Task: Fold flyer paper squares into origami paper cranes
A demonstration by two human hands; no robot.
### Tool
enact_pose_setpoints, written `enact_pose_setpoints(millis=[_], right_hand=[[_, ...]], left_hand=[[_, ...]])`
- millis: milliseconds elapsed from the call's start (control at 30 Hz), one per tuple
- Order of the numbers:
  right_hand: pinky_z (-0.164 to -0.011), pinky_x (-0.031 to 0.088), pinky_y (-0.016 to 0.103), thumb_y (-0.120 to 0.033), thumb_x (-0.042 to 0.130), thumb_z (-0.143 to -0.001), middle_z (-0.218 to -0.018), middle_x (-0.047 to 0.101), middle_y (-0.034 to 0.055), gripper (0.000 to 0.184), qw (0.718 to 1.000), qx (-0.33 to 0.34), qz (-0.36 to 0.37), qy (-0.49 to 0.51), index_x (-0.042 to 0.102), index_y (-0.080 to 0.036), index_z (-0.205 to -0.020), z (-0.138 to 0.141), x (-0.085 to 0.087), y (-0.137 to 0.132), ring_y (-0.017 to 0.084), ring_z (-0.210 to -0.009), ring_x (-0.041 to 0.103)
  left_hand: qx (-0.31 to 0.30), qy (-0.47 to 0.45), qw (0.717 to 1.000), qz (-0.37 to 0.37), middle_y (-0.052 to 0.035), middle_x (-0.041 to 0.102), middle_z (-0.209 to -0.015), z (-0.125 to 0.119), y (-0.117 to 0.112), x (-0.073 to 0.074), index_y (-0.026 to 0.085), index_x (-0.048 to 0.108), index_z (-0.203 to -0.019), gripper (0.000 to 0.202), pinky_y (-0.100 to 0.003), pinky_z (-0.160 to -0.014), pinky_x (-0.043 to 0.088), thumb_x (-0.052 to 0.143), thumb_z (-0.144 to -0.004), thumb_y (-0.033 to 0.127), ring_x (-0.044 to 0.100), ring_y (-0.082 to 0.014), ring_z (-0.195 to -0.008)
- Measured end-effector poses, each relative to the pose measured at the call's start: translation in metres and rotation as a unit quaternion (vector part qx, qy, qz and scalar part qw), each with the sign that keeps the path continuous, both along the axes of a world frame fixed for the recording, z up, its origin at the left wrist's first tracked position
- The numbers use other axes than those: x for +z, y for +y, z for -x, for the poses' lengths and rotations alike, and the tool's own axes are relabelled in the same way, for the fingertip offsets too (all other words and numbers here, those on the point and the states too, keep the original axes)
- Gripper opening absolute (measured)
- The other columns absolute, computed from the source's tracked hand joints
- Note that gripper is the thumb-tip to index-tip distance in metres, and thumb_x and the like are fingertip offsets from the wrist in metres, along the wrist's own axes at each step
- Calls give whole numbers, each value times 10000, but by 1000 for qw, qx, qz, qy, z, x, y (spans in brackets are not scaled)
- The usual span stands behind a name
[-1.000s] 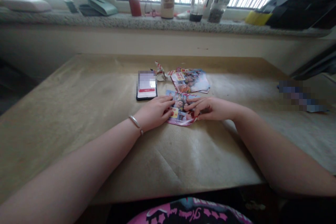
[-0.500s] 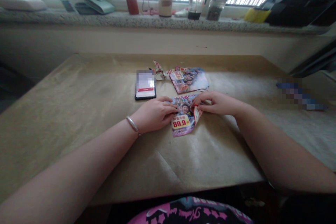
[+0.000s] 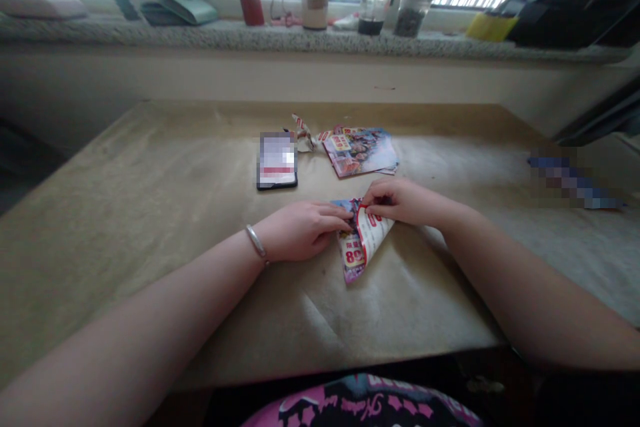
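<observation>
Where the flyer (image 3: 376,238) is lying: on the table (image 3: 150,173), apart from the stack (image 3: 367,152) and on its near side, the printed face showing on the left while the right part is curling over, baring a white, red-edged back.

Left hand (image 3: 299,230): stretching its fingers out close together, nearer than the stack, and resting them on the flyer's printed part; it is probably weighing the paper down so the whole is not sliding.

Right hand (image 3: 407,201): bending its fingers, just on the near side of the stack, and seemingly pinching the turned-over edge; this grip is likely preventing the paper from springing flat. How the thumb is meeting the edge, I cannot tell.

Stack: overlapping a little unevenly and carrying similar print; it is probably lying beyond both hands to be leaving them room.

Phone (image 3: 277,160): lying face up, left of the stack, its screen glowing but blurred; it is perhaps facing up for easy viewing.

Scrap (image 3: 304,139): sitting crumpled at the stack's left side, seemingly out of the hands' way.

Sill (image 3: 200,41): running behind the stack and bearing bottles (image 3: 251,8), presumably sparing table space.
</observation>
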State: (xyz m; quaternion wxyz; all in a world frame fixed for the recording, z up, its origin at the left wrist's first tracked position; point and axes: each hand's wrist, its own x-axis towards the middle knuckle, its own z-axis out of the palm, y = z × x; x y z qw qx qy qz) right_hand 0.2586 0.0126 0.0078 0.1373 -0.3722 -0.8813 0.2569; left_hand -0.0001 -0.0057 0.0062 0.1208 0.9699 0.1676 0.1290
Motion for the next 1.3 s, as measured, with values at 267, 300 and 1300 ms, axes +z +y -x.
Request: enact_pose_setpoints(millis=[267,300,1300], right_hand=[[-747,472,296,-213,586,-850,-813,666,59,121,997,-1,-70,-13,703,-185,-842,8,-2,-2,166,-778,604],[-748,472,299,-214,586,-851,-814,667,60,121,997,-2,-75,-9,703,-187,-839,9,-3,-2,167,-777,603],[-567,372,236,-207,646,-787,-677,633,-12,52,980,-194,-39,35,668,-194,-742,52,-15,-6,111,-608,523]], left_hand=[[21,-16,1000,1,-51,704,-1158,12,16,2,223,701,-1118,349,-322,-984,517,456,-896,111,637,-172,-1089],[16,-16,1000,1,-44,705,-1160,13,17,2,231,701,-1117,350,-322,-983,518,458,-895,111,636,-170,-1093],[53,62,997,-13,-46,689,-1183,18,16,14,217,696,-1157,362,-333,-997,489,501,-857,160,638,-201,-1077]])
